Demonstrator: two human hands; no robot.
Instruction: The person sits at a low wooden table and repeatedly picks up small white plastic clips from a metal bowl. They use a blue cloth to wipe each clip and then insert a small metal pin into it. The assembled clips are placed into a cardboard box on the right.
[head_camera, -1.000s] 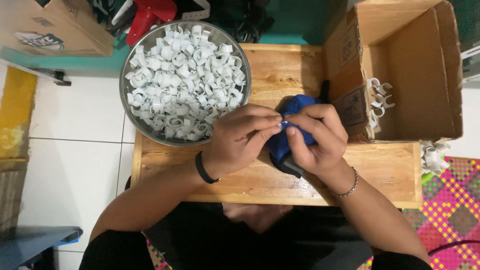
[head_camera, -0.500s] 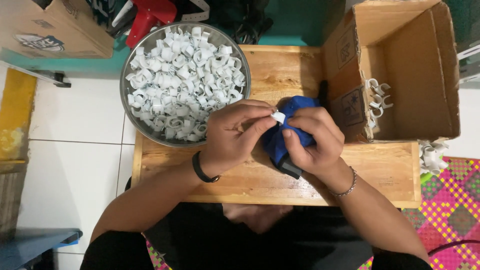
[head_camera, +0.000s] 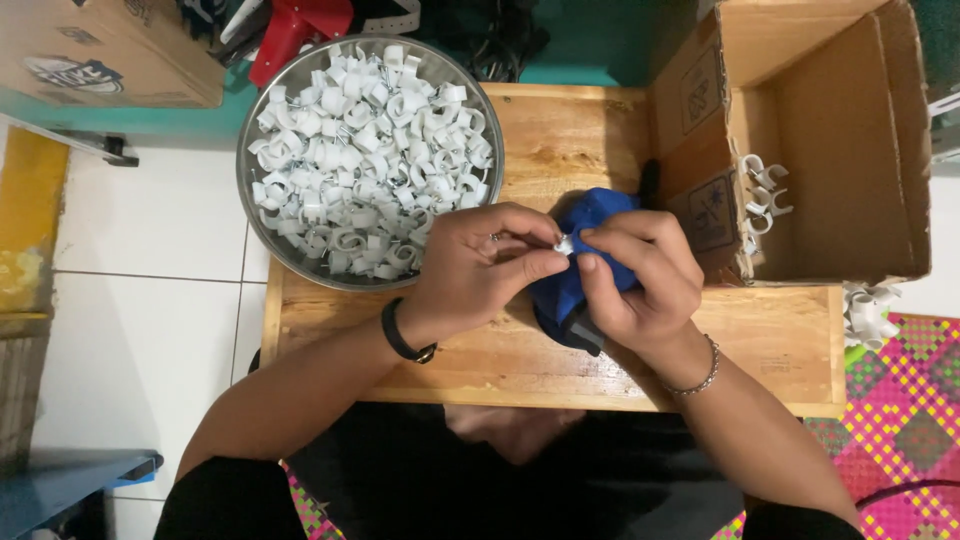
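While we look down from the head camera, our left hand (head_camera: 478, 272) and right hand (head_camera: 640, 280) meet over the wooden table (head_camera: 560, 150). Both are curled almost closed. Together, thumbs and fingertips pinch one small white clip (head_camera: 565, 244) right between them. We cannot tell which hand grips it harder.

Under our right hand lies a blue tool (head_camera: 572, 290) with a dark end, resting on the table. Our right hand touches it.

Up and to the left of our left hand sits a big metal bowl (head_camera: 262, 240), heaped with white clips (head_camera: 360, 140) like the one we hold. So lots are waiting.

To the right of our right hand stands an open cardboard box (head_camera: 850, 150). Only a few clips (head_camera: 762, 190) sit by its near wall, and a few more (head_camera: 866, 308) lie outside it near the corner.

We think the work is only just started: the bowl is very full and the box is nearly bare.
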